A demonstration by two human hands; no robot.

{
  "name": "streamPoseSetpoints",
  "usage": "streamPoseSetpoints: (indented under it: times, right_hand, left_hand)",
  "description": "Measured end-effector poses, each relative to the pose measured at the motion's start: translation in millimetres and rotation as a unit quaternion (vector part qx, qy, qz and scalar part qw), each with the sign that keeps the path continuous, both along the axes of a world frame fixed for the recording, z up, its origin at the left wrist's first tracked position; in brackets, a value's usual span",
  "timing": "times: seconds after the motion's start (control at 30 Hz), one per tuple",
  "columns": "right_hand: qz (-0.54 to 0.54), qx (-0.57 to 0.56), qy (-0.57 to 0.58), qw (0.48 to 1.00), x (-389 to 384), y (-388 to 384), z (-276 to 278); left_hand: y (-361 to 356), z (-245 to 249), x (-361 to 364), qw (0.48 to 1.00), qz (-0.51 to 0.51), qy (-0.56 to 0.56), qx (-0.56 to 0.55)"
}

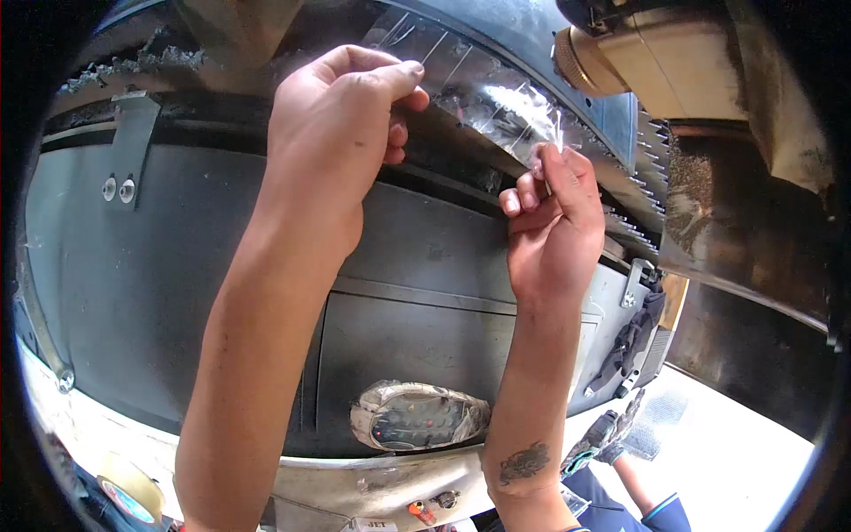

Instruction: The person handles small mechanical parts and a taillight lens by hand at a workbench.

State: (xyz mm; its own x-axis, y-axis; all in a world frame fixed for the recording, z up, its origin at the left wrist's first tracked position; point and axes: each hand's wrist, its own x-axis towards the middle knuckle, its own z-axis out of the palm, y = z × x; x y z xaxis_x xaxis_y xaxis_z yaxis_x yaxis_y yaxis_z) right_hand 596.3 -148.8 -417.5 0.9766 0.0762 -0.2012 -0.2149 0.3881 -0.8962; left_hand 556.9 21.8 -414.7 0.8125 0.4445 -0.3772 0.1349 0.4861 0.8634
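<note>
My left hand is raised at the upper left of centre, with thumb and fingers curled together near several thin pale strands. What it holds, if anything, is hidden behind the fingers. My right hand is raised at the right of centre, its thumb and forefinger pinched on a thin white strand that stands up from the fingertips. Between and beyond the hands runs a shiny, reflective strip along the machine.
A row of thin metal pins sticks out right of my right hand. Below lies a dark machine panel with a plastic-wrapped control panel. A cream cylindrical housing hangs at upper right. Another person's arm shows at lower right.
</note>
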Motion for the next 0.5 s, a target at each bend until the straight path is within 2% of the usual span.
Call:
streamPoseSetpoints:
  times: [0.43,0.5]
  right_hand:
    - [0.006,-0.022,0.001,1.000,-3.8,6.2,3.1]
    - [0.024,-0.040,0.000,0.999,-1.7,5.6,2.3]
  left_hand:
    - [3.1,-2.9,-2.0,0.999,0.024,0.002,-0.023]
    - [4.4,-7.6,-2.6,0.998,0.025,-0.032,-0.054]
